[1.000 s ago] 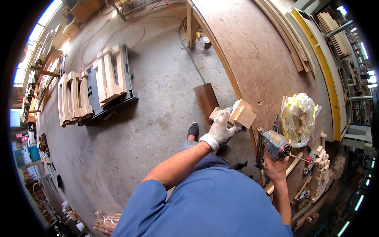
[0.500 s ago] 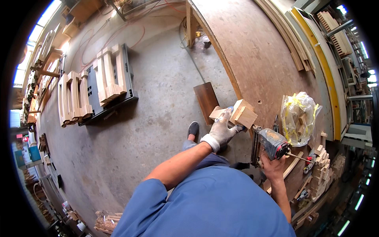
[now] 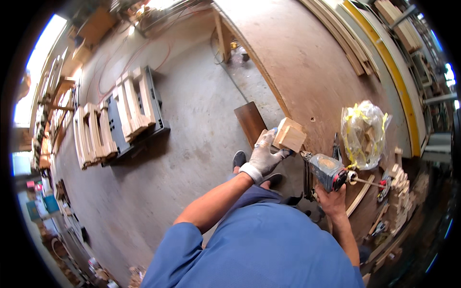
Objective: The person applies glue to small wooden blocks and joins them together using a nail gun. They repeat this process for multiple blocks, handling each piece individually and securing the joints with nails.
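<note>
My left hand (image 3: 265, 157), in a pale work glove with dark fingertips, grips a light wooden piece with a blocky end (image 3: 291, 135) at the near corner of the workbench. Part of that wood is hidden behind the glove. Bare, my right hand (image 3: 332, 199) is wrapped round the handle of a grey and black nail gun (image 3: 328, 173). The gun's nose points toward the wood, close to its lower right side. A thin air hose fitting (image 3: 353, 177) sticks out from the gun's rear.
On the bench (image 3: 307, 72) stands a clear plastic bag (image 3: 365, 137) with yellow strips and wood pieces. Small wood blocks (image 3: 401, 185) are stacked at right. A dark brown board (image 3: 250, 122) is below the bench edge. Wooden frames (image 3: 129, 103) rest on a black pallet (image 3: 156, 115) at left.
The whole view has turned slightly. My left hand and the wooden piece have shifted a little left, and less of the wood shows beside the glove. The nail gun stays close to it.
</note>
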`<action>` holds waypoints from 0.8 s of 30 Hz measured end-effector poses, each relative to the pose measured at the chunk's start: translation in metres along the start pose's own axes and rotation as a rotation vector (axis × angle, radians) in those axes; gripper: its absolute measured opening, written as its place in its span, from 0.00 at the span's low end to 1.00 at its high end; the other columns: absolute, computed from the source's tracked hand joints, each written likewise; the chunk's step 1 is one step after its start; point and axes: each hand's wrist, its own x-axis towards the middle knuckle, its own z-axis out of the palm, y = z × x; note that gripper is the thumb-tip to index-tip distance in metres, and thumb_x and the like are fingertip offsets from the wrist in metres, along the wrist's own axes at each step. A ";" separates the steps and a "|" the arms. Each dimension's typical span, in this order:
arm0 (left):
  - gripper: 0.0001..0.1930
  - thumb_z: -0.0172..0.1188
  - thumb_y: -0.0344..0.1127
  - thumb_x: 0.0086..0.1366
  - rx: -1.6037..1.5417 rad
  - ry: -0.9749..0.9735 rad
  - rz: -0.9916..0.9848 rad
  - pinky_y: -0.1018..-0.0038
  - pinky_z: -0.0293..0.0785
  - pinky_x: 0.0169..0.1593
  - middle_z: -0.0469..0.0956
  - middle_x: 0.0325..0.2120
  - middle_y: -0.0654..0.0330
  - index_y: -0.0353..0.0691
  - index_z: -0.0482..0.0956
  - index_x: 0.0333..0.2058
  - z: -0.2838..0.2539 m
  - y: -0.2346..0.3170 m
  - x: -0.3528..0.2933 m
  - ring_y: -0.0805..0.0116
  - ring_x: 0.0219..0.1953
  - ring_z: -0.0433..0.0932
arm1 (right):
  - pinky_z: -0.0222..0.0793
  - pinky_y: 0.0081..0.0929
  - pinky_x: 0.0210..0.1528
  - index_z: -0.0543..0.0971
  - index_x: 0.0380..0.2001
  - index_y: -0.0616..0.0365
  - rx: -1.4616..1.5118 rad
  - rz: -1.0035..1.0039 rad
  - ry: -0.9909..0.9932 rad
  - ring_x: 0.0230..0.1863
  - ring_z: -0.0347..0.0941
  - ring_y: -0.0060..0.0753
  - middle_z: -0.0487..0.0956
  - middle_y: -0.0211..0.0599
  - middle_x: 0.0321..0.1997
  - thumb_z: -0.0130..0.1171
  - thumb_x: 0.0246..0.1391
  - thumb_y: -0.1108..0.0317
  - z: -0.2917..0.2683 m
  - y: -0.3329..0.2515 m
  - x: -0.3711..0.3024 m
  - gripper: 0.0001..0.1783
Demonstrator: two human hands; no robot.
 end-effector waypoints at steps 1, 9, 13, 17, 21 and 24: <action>0.45 0.77 0.45 0.59 0.006 0.010 0.024 0.62 0.68 0.70 0.72 0.65 0.41 0.35 0.65 0.70 -0.001 0.001 0.000 0.48 0.68 0.72 | 0.77 0.43 0.50 0.79 0.52 0.64 0.022 -0.012 0.007 0.47 0.83 0.55 0.84 0.50 0.49 0.71 0.52 0.67 0.000 -0.002 0.001 0.25; 0.35 0.67 0.34 0.70 -0.052 -0.069 0.060 0.69 0.75 0.63 0.80 0.58 0.47 0.30 0.64 0.70 -0.022 0.021 0.025 0.68 0.60 0.77 | 0.76 0.46 0.42 0.80 0.49 0.59 0.085 -0.258 0.175 0.41 0.81 0.54 0.82 0.48 0.42 0.72 0.52 0.64 0.012 0.010 -0.002 0.22; 0.33 0.65 0.32 0.70 0.031 -0.092 0.148 0.72 0.75 0.62 0.81 0.57 0.51 0.31 0.66 0.70 -0.026 0.027 0.028 0.71 0.57 0.78 | 0.75 0.44 0.52 0.74 0.58 0.61 -0.198 -0.517 0.232 0.52 0.79 0.53 0.79 0.52 0.56 0.72 0.54 0.67 0.018 0.029 -0.005 0.30; 0.30 0.62 0.30 0.71 0.107 -0.108 0.167 0.73 0.74 0.62 0.82 0.55 0.53 0.33 0.68 0.70 -0.027 0.026 0.027 0.74 0.55 0.78 | 0.69 0.45 0.34 0.78 0.46 0.52 -0.365 -0.875 0.418 0.41 0.75 0.53 0.73 0.49 0.51 0.78 0.49 0.61 0.013 0.023 0.009 0.24; 0.29 0.61 0.30 0.72 0.100 -0.109 0.160 0.73 0.74 0.61 0.83 0.53 0.55 0.34 0.68 0.70 -0.027 0.023 0.028 0.76 0.54 0.77 | 0.67 0.46 0.29 0.77 0.43 0.53 -0.075 -0.671 0.265 0.38 0.75 0.54 0.74 0.48 0.47 0.78 0.46 0.62 0.008 0.011 0.012 0.23; 0.29 0.61 0.30 0.72 0.102 -0.116 0.145 0.73 0.74 0.61 0.83 0.53 0.55 0.34 0.68 0.70 -0.027 0.024 0.027 0.76 0.54 0.77 | 0.68 0.46 0.30 0.77 0.43 0.54 -0.076 -0.691 0.272 0.33 0.76 0.55 0.79 0.45 0.39 0.77 0.46 0.63 0.000 -0.001 0.021 0.24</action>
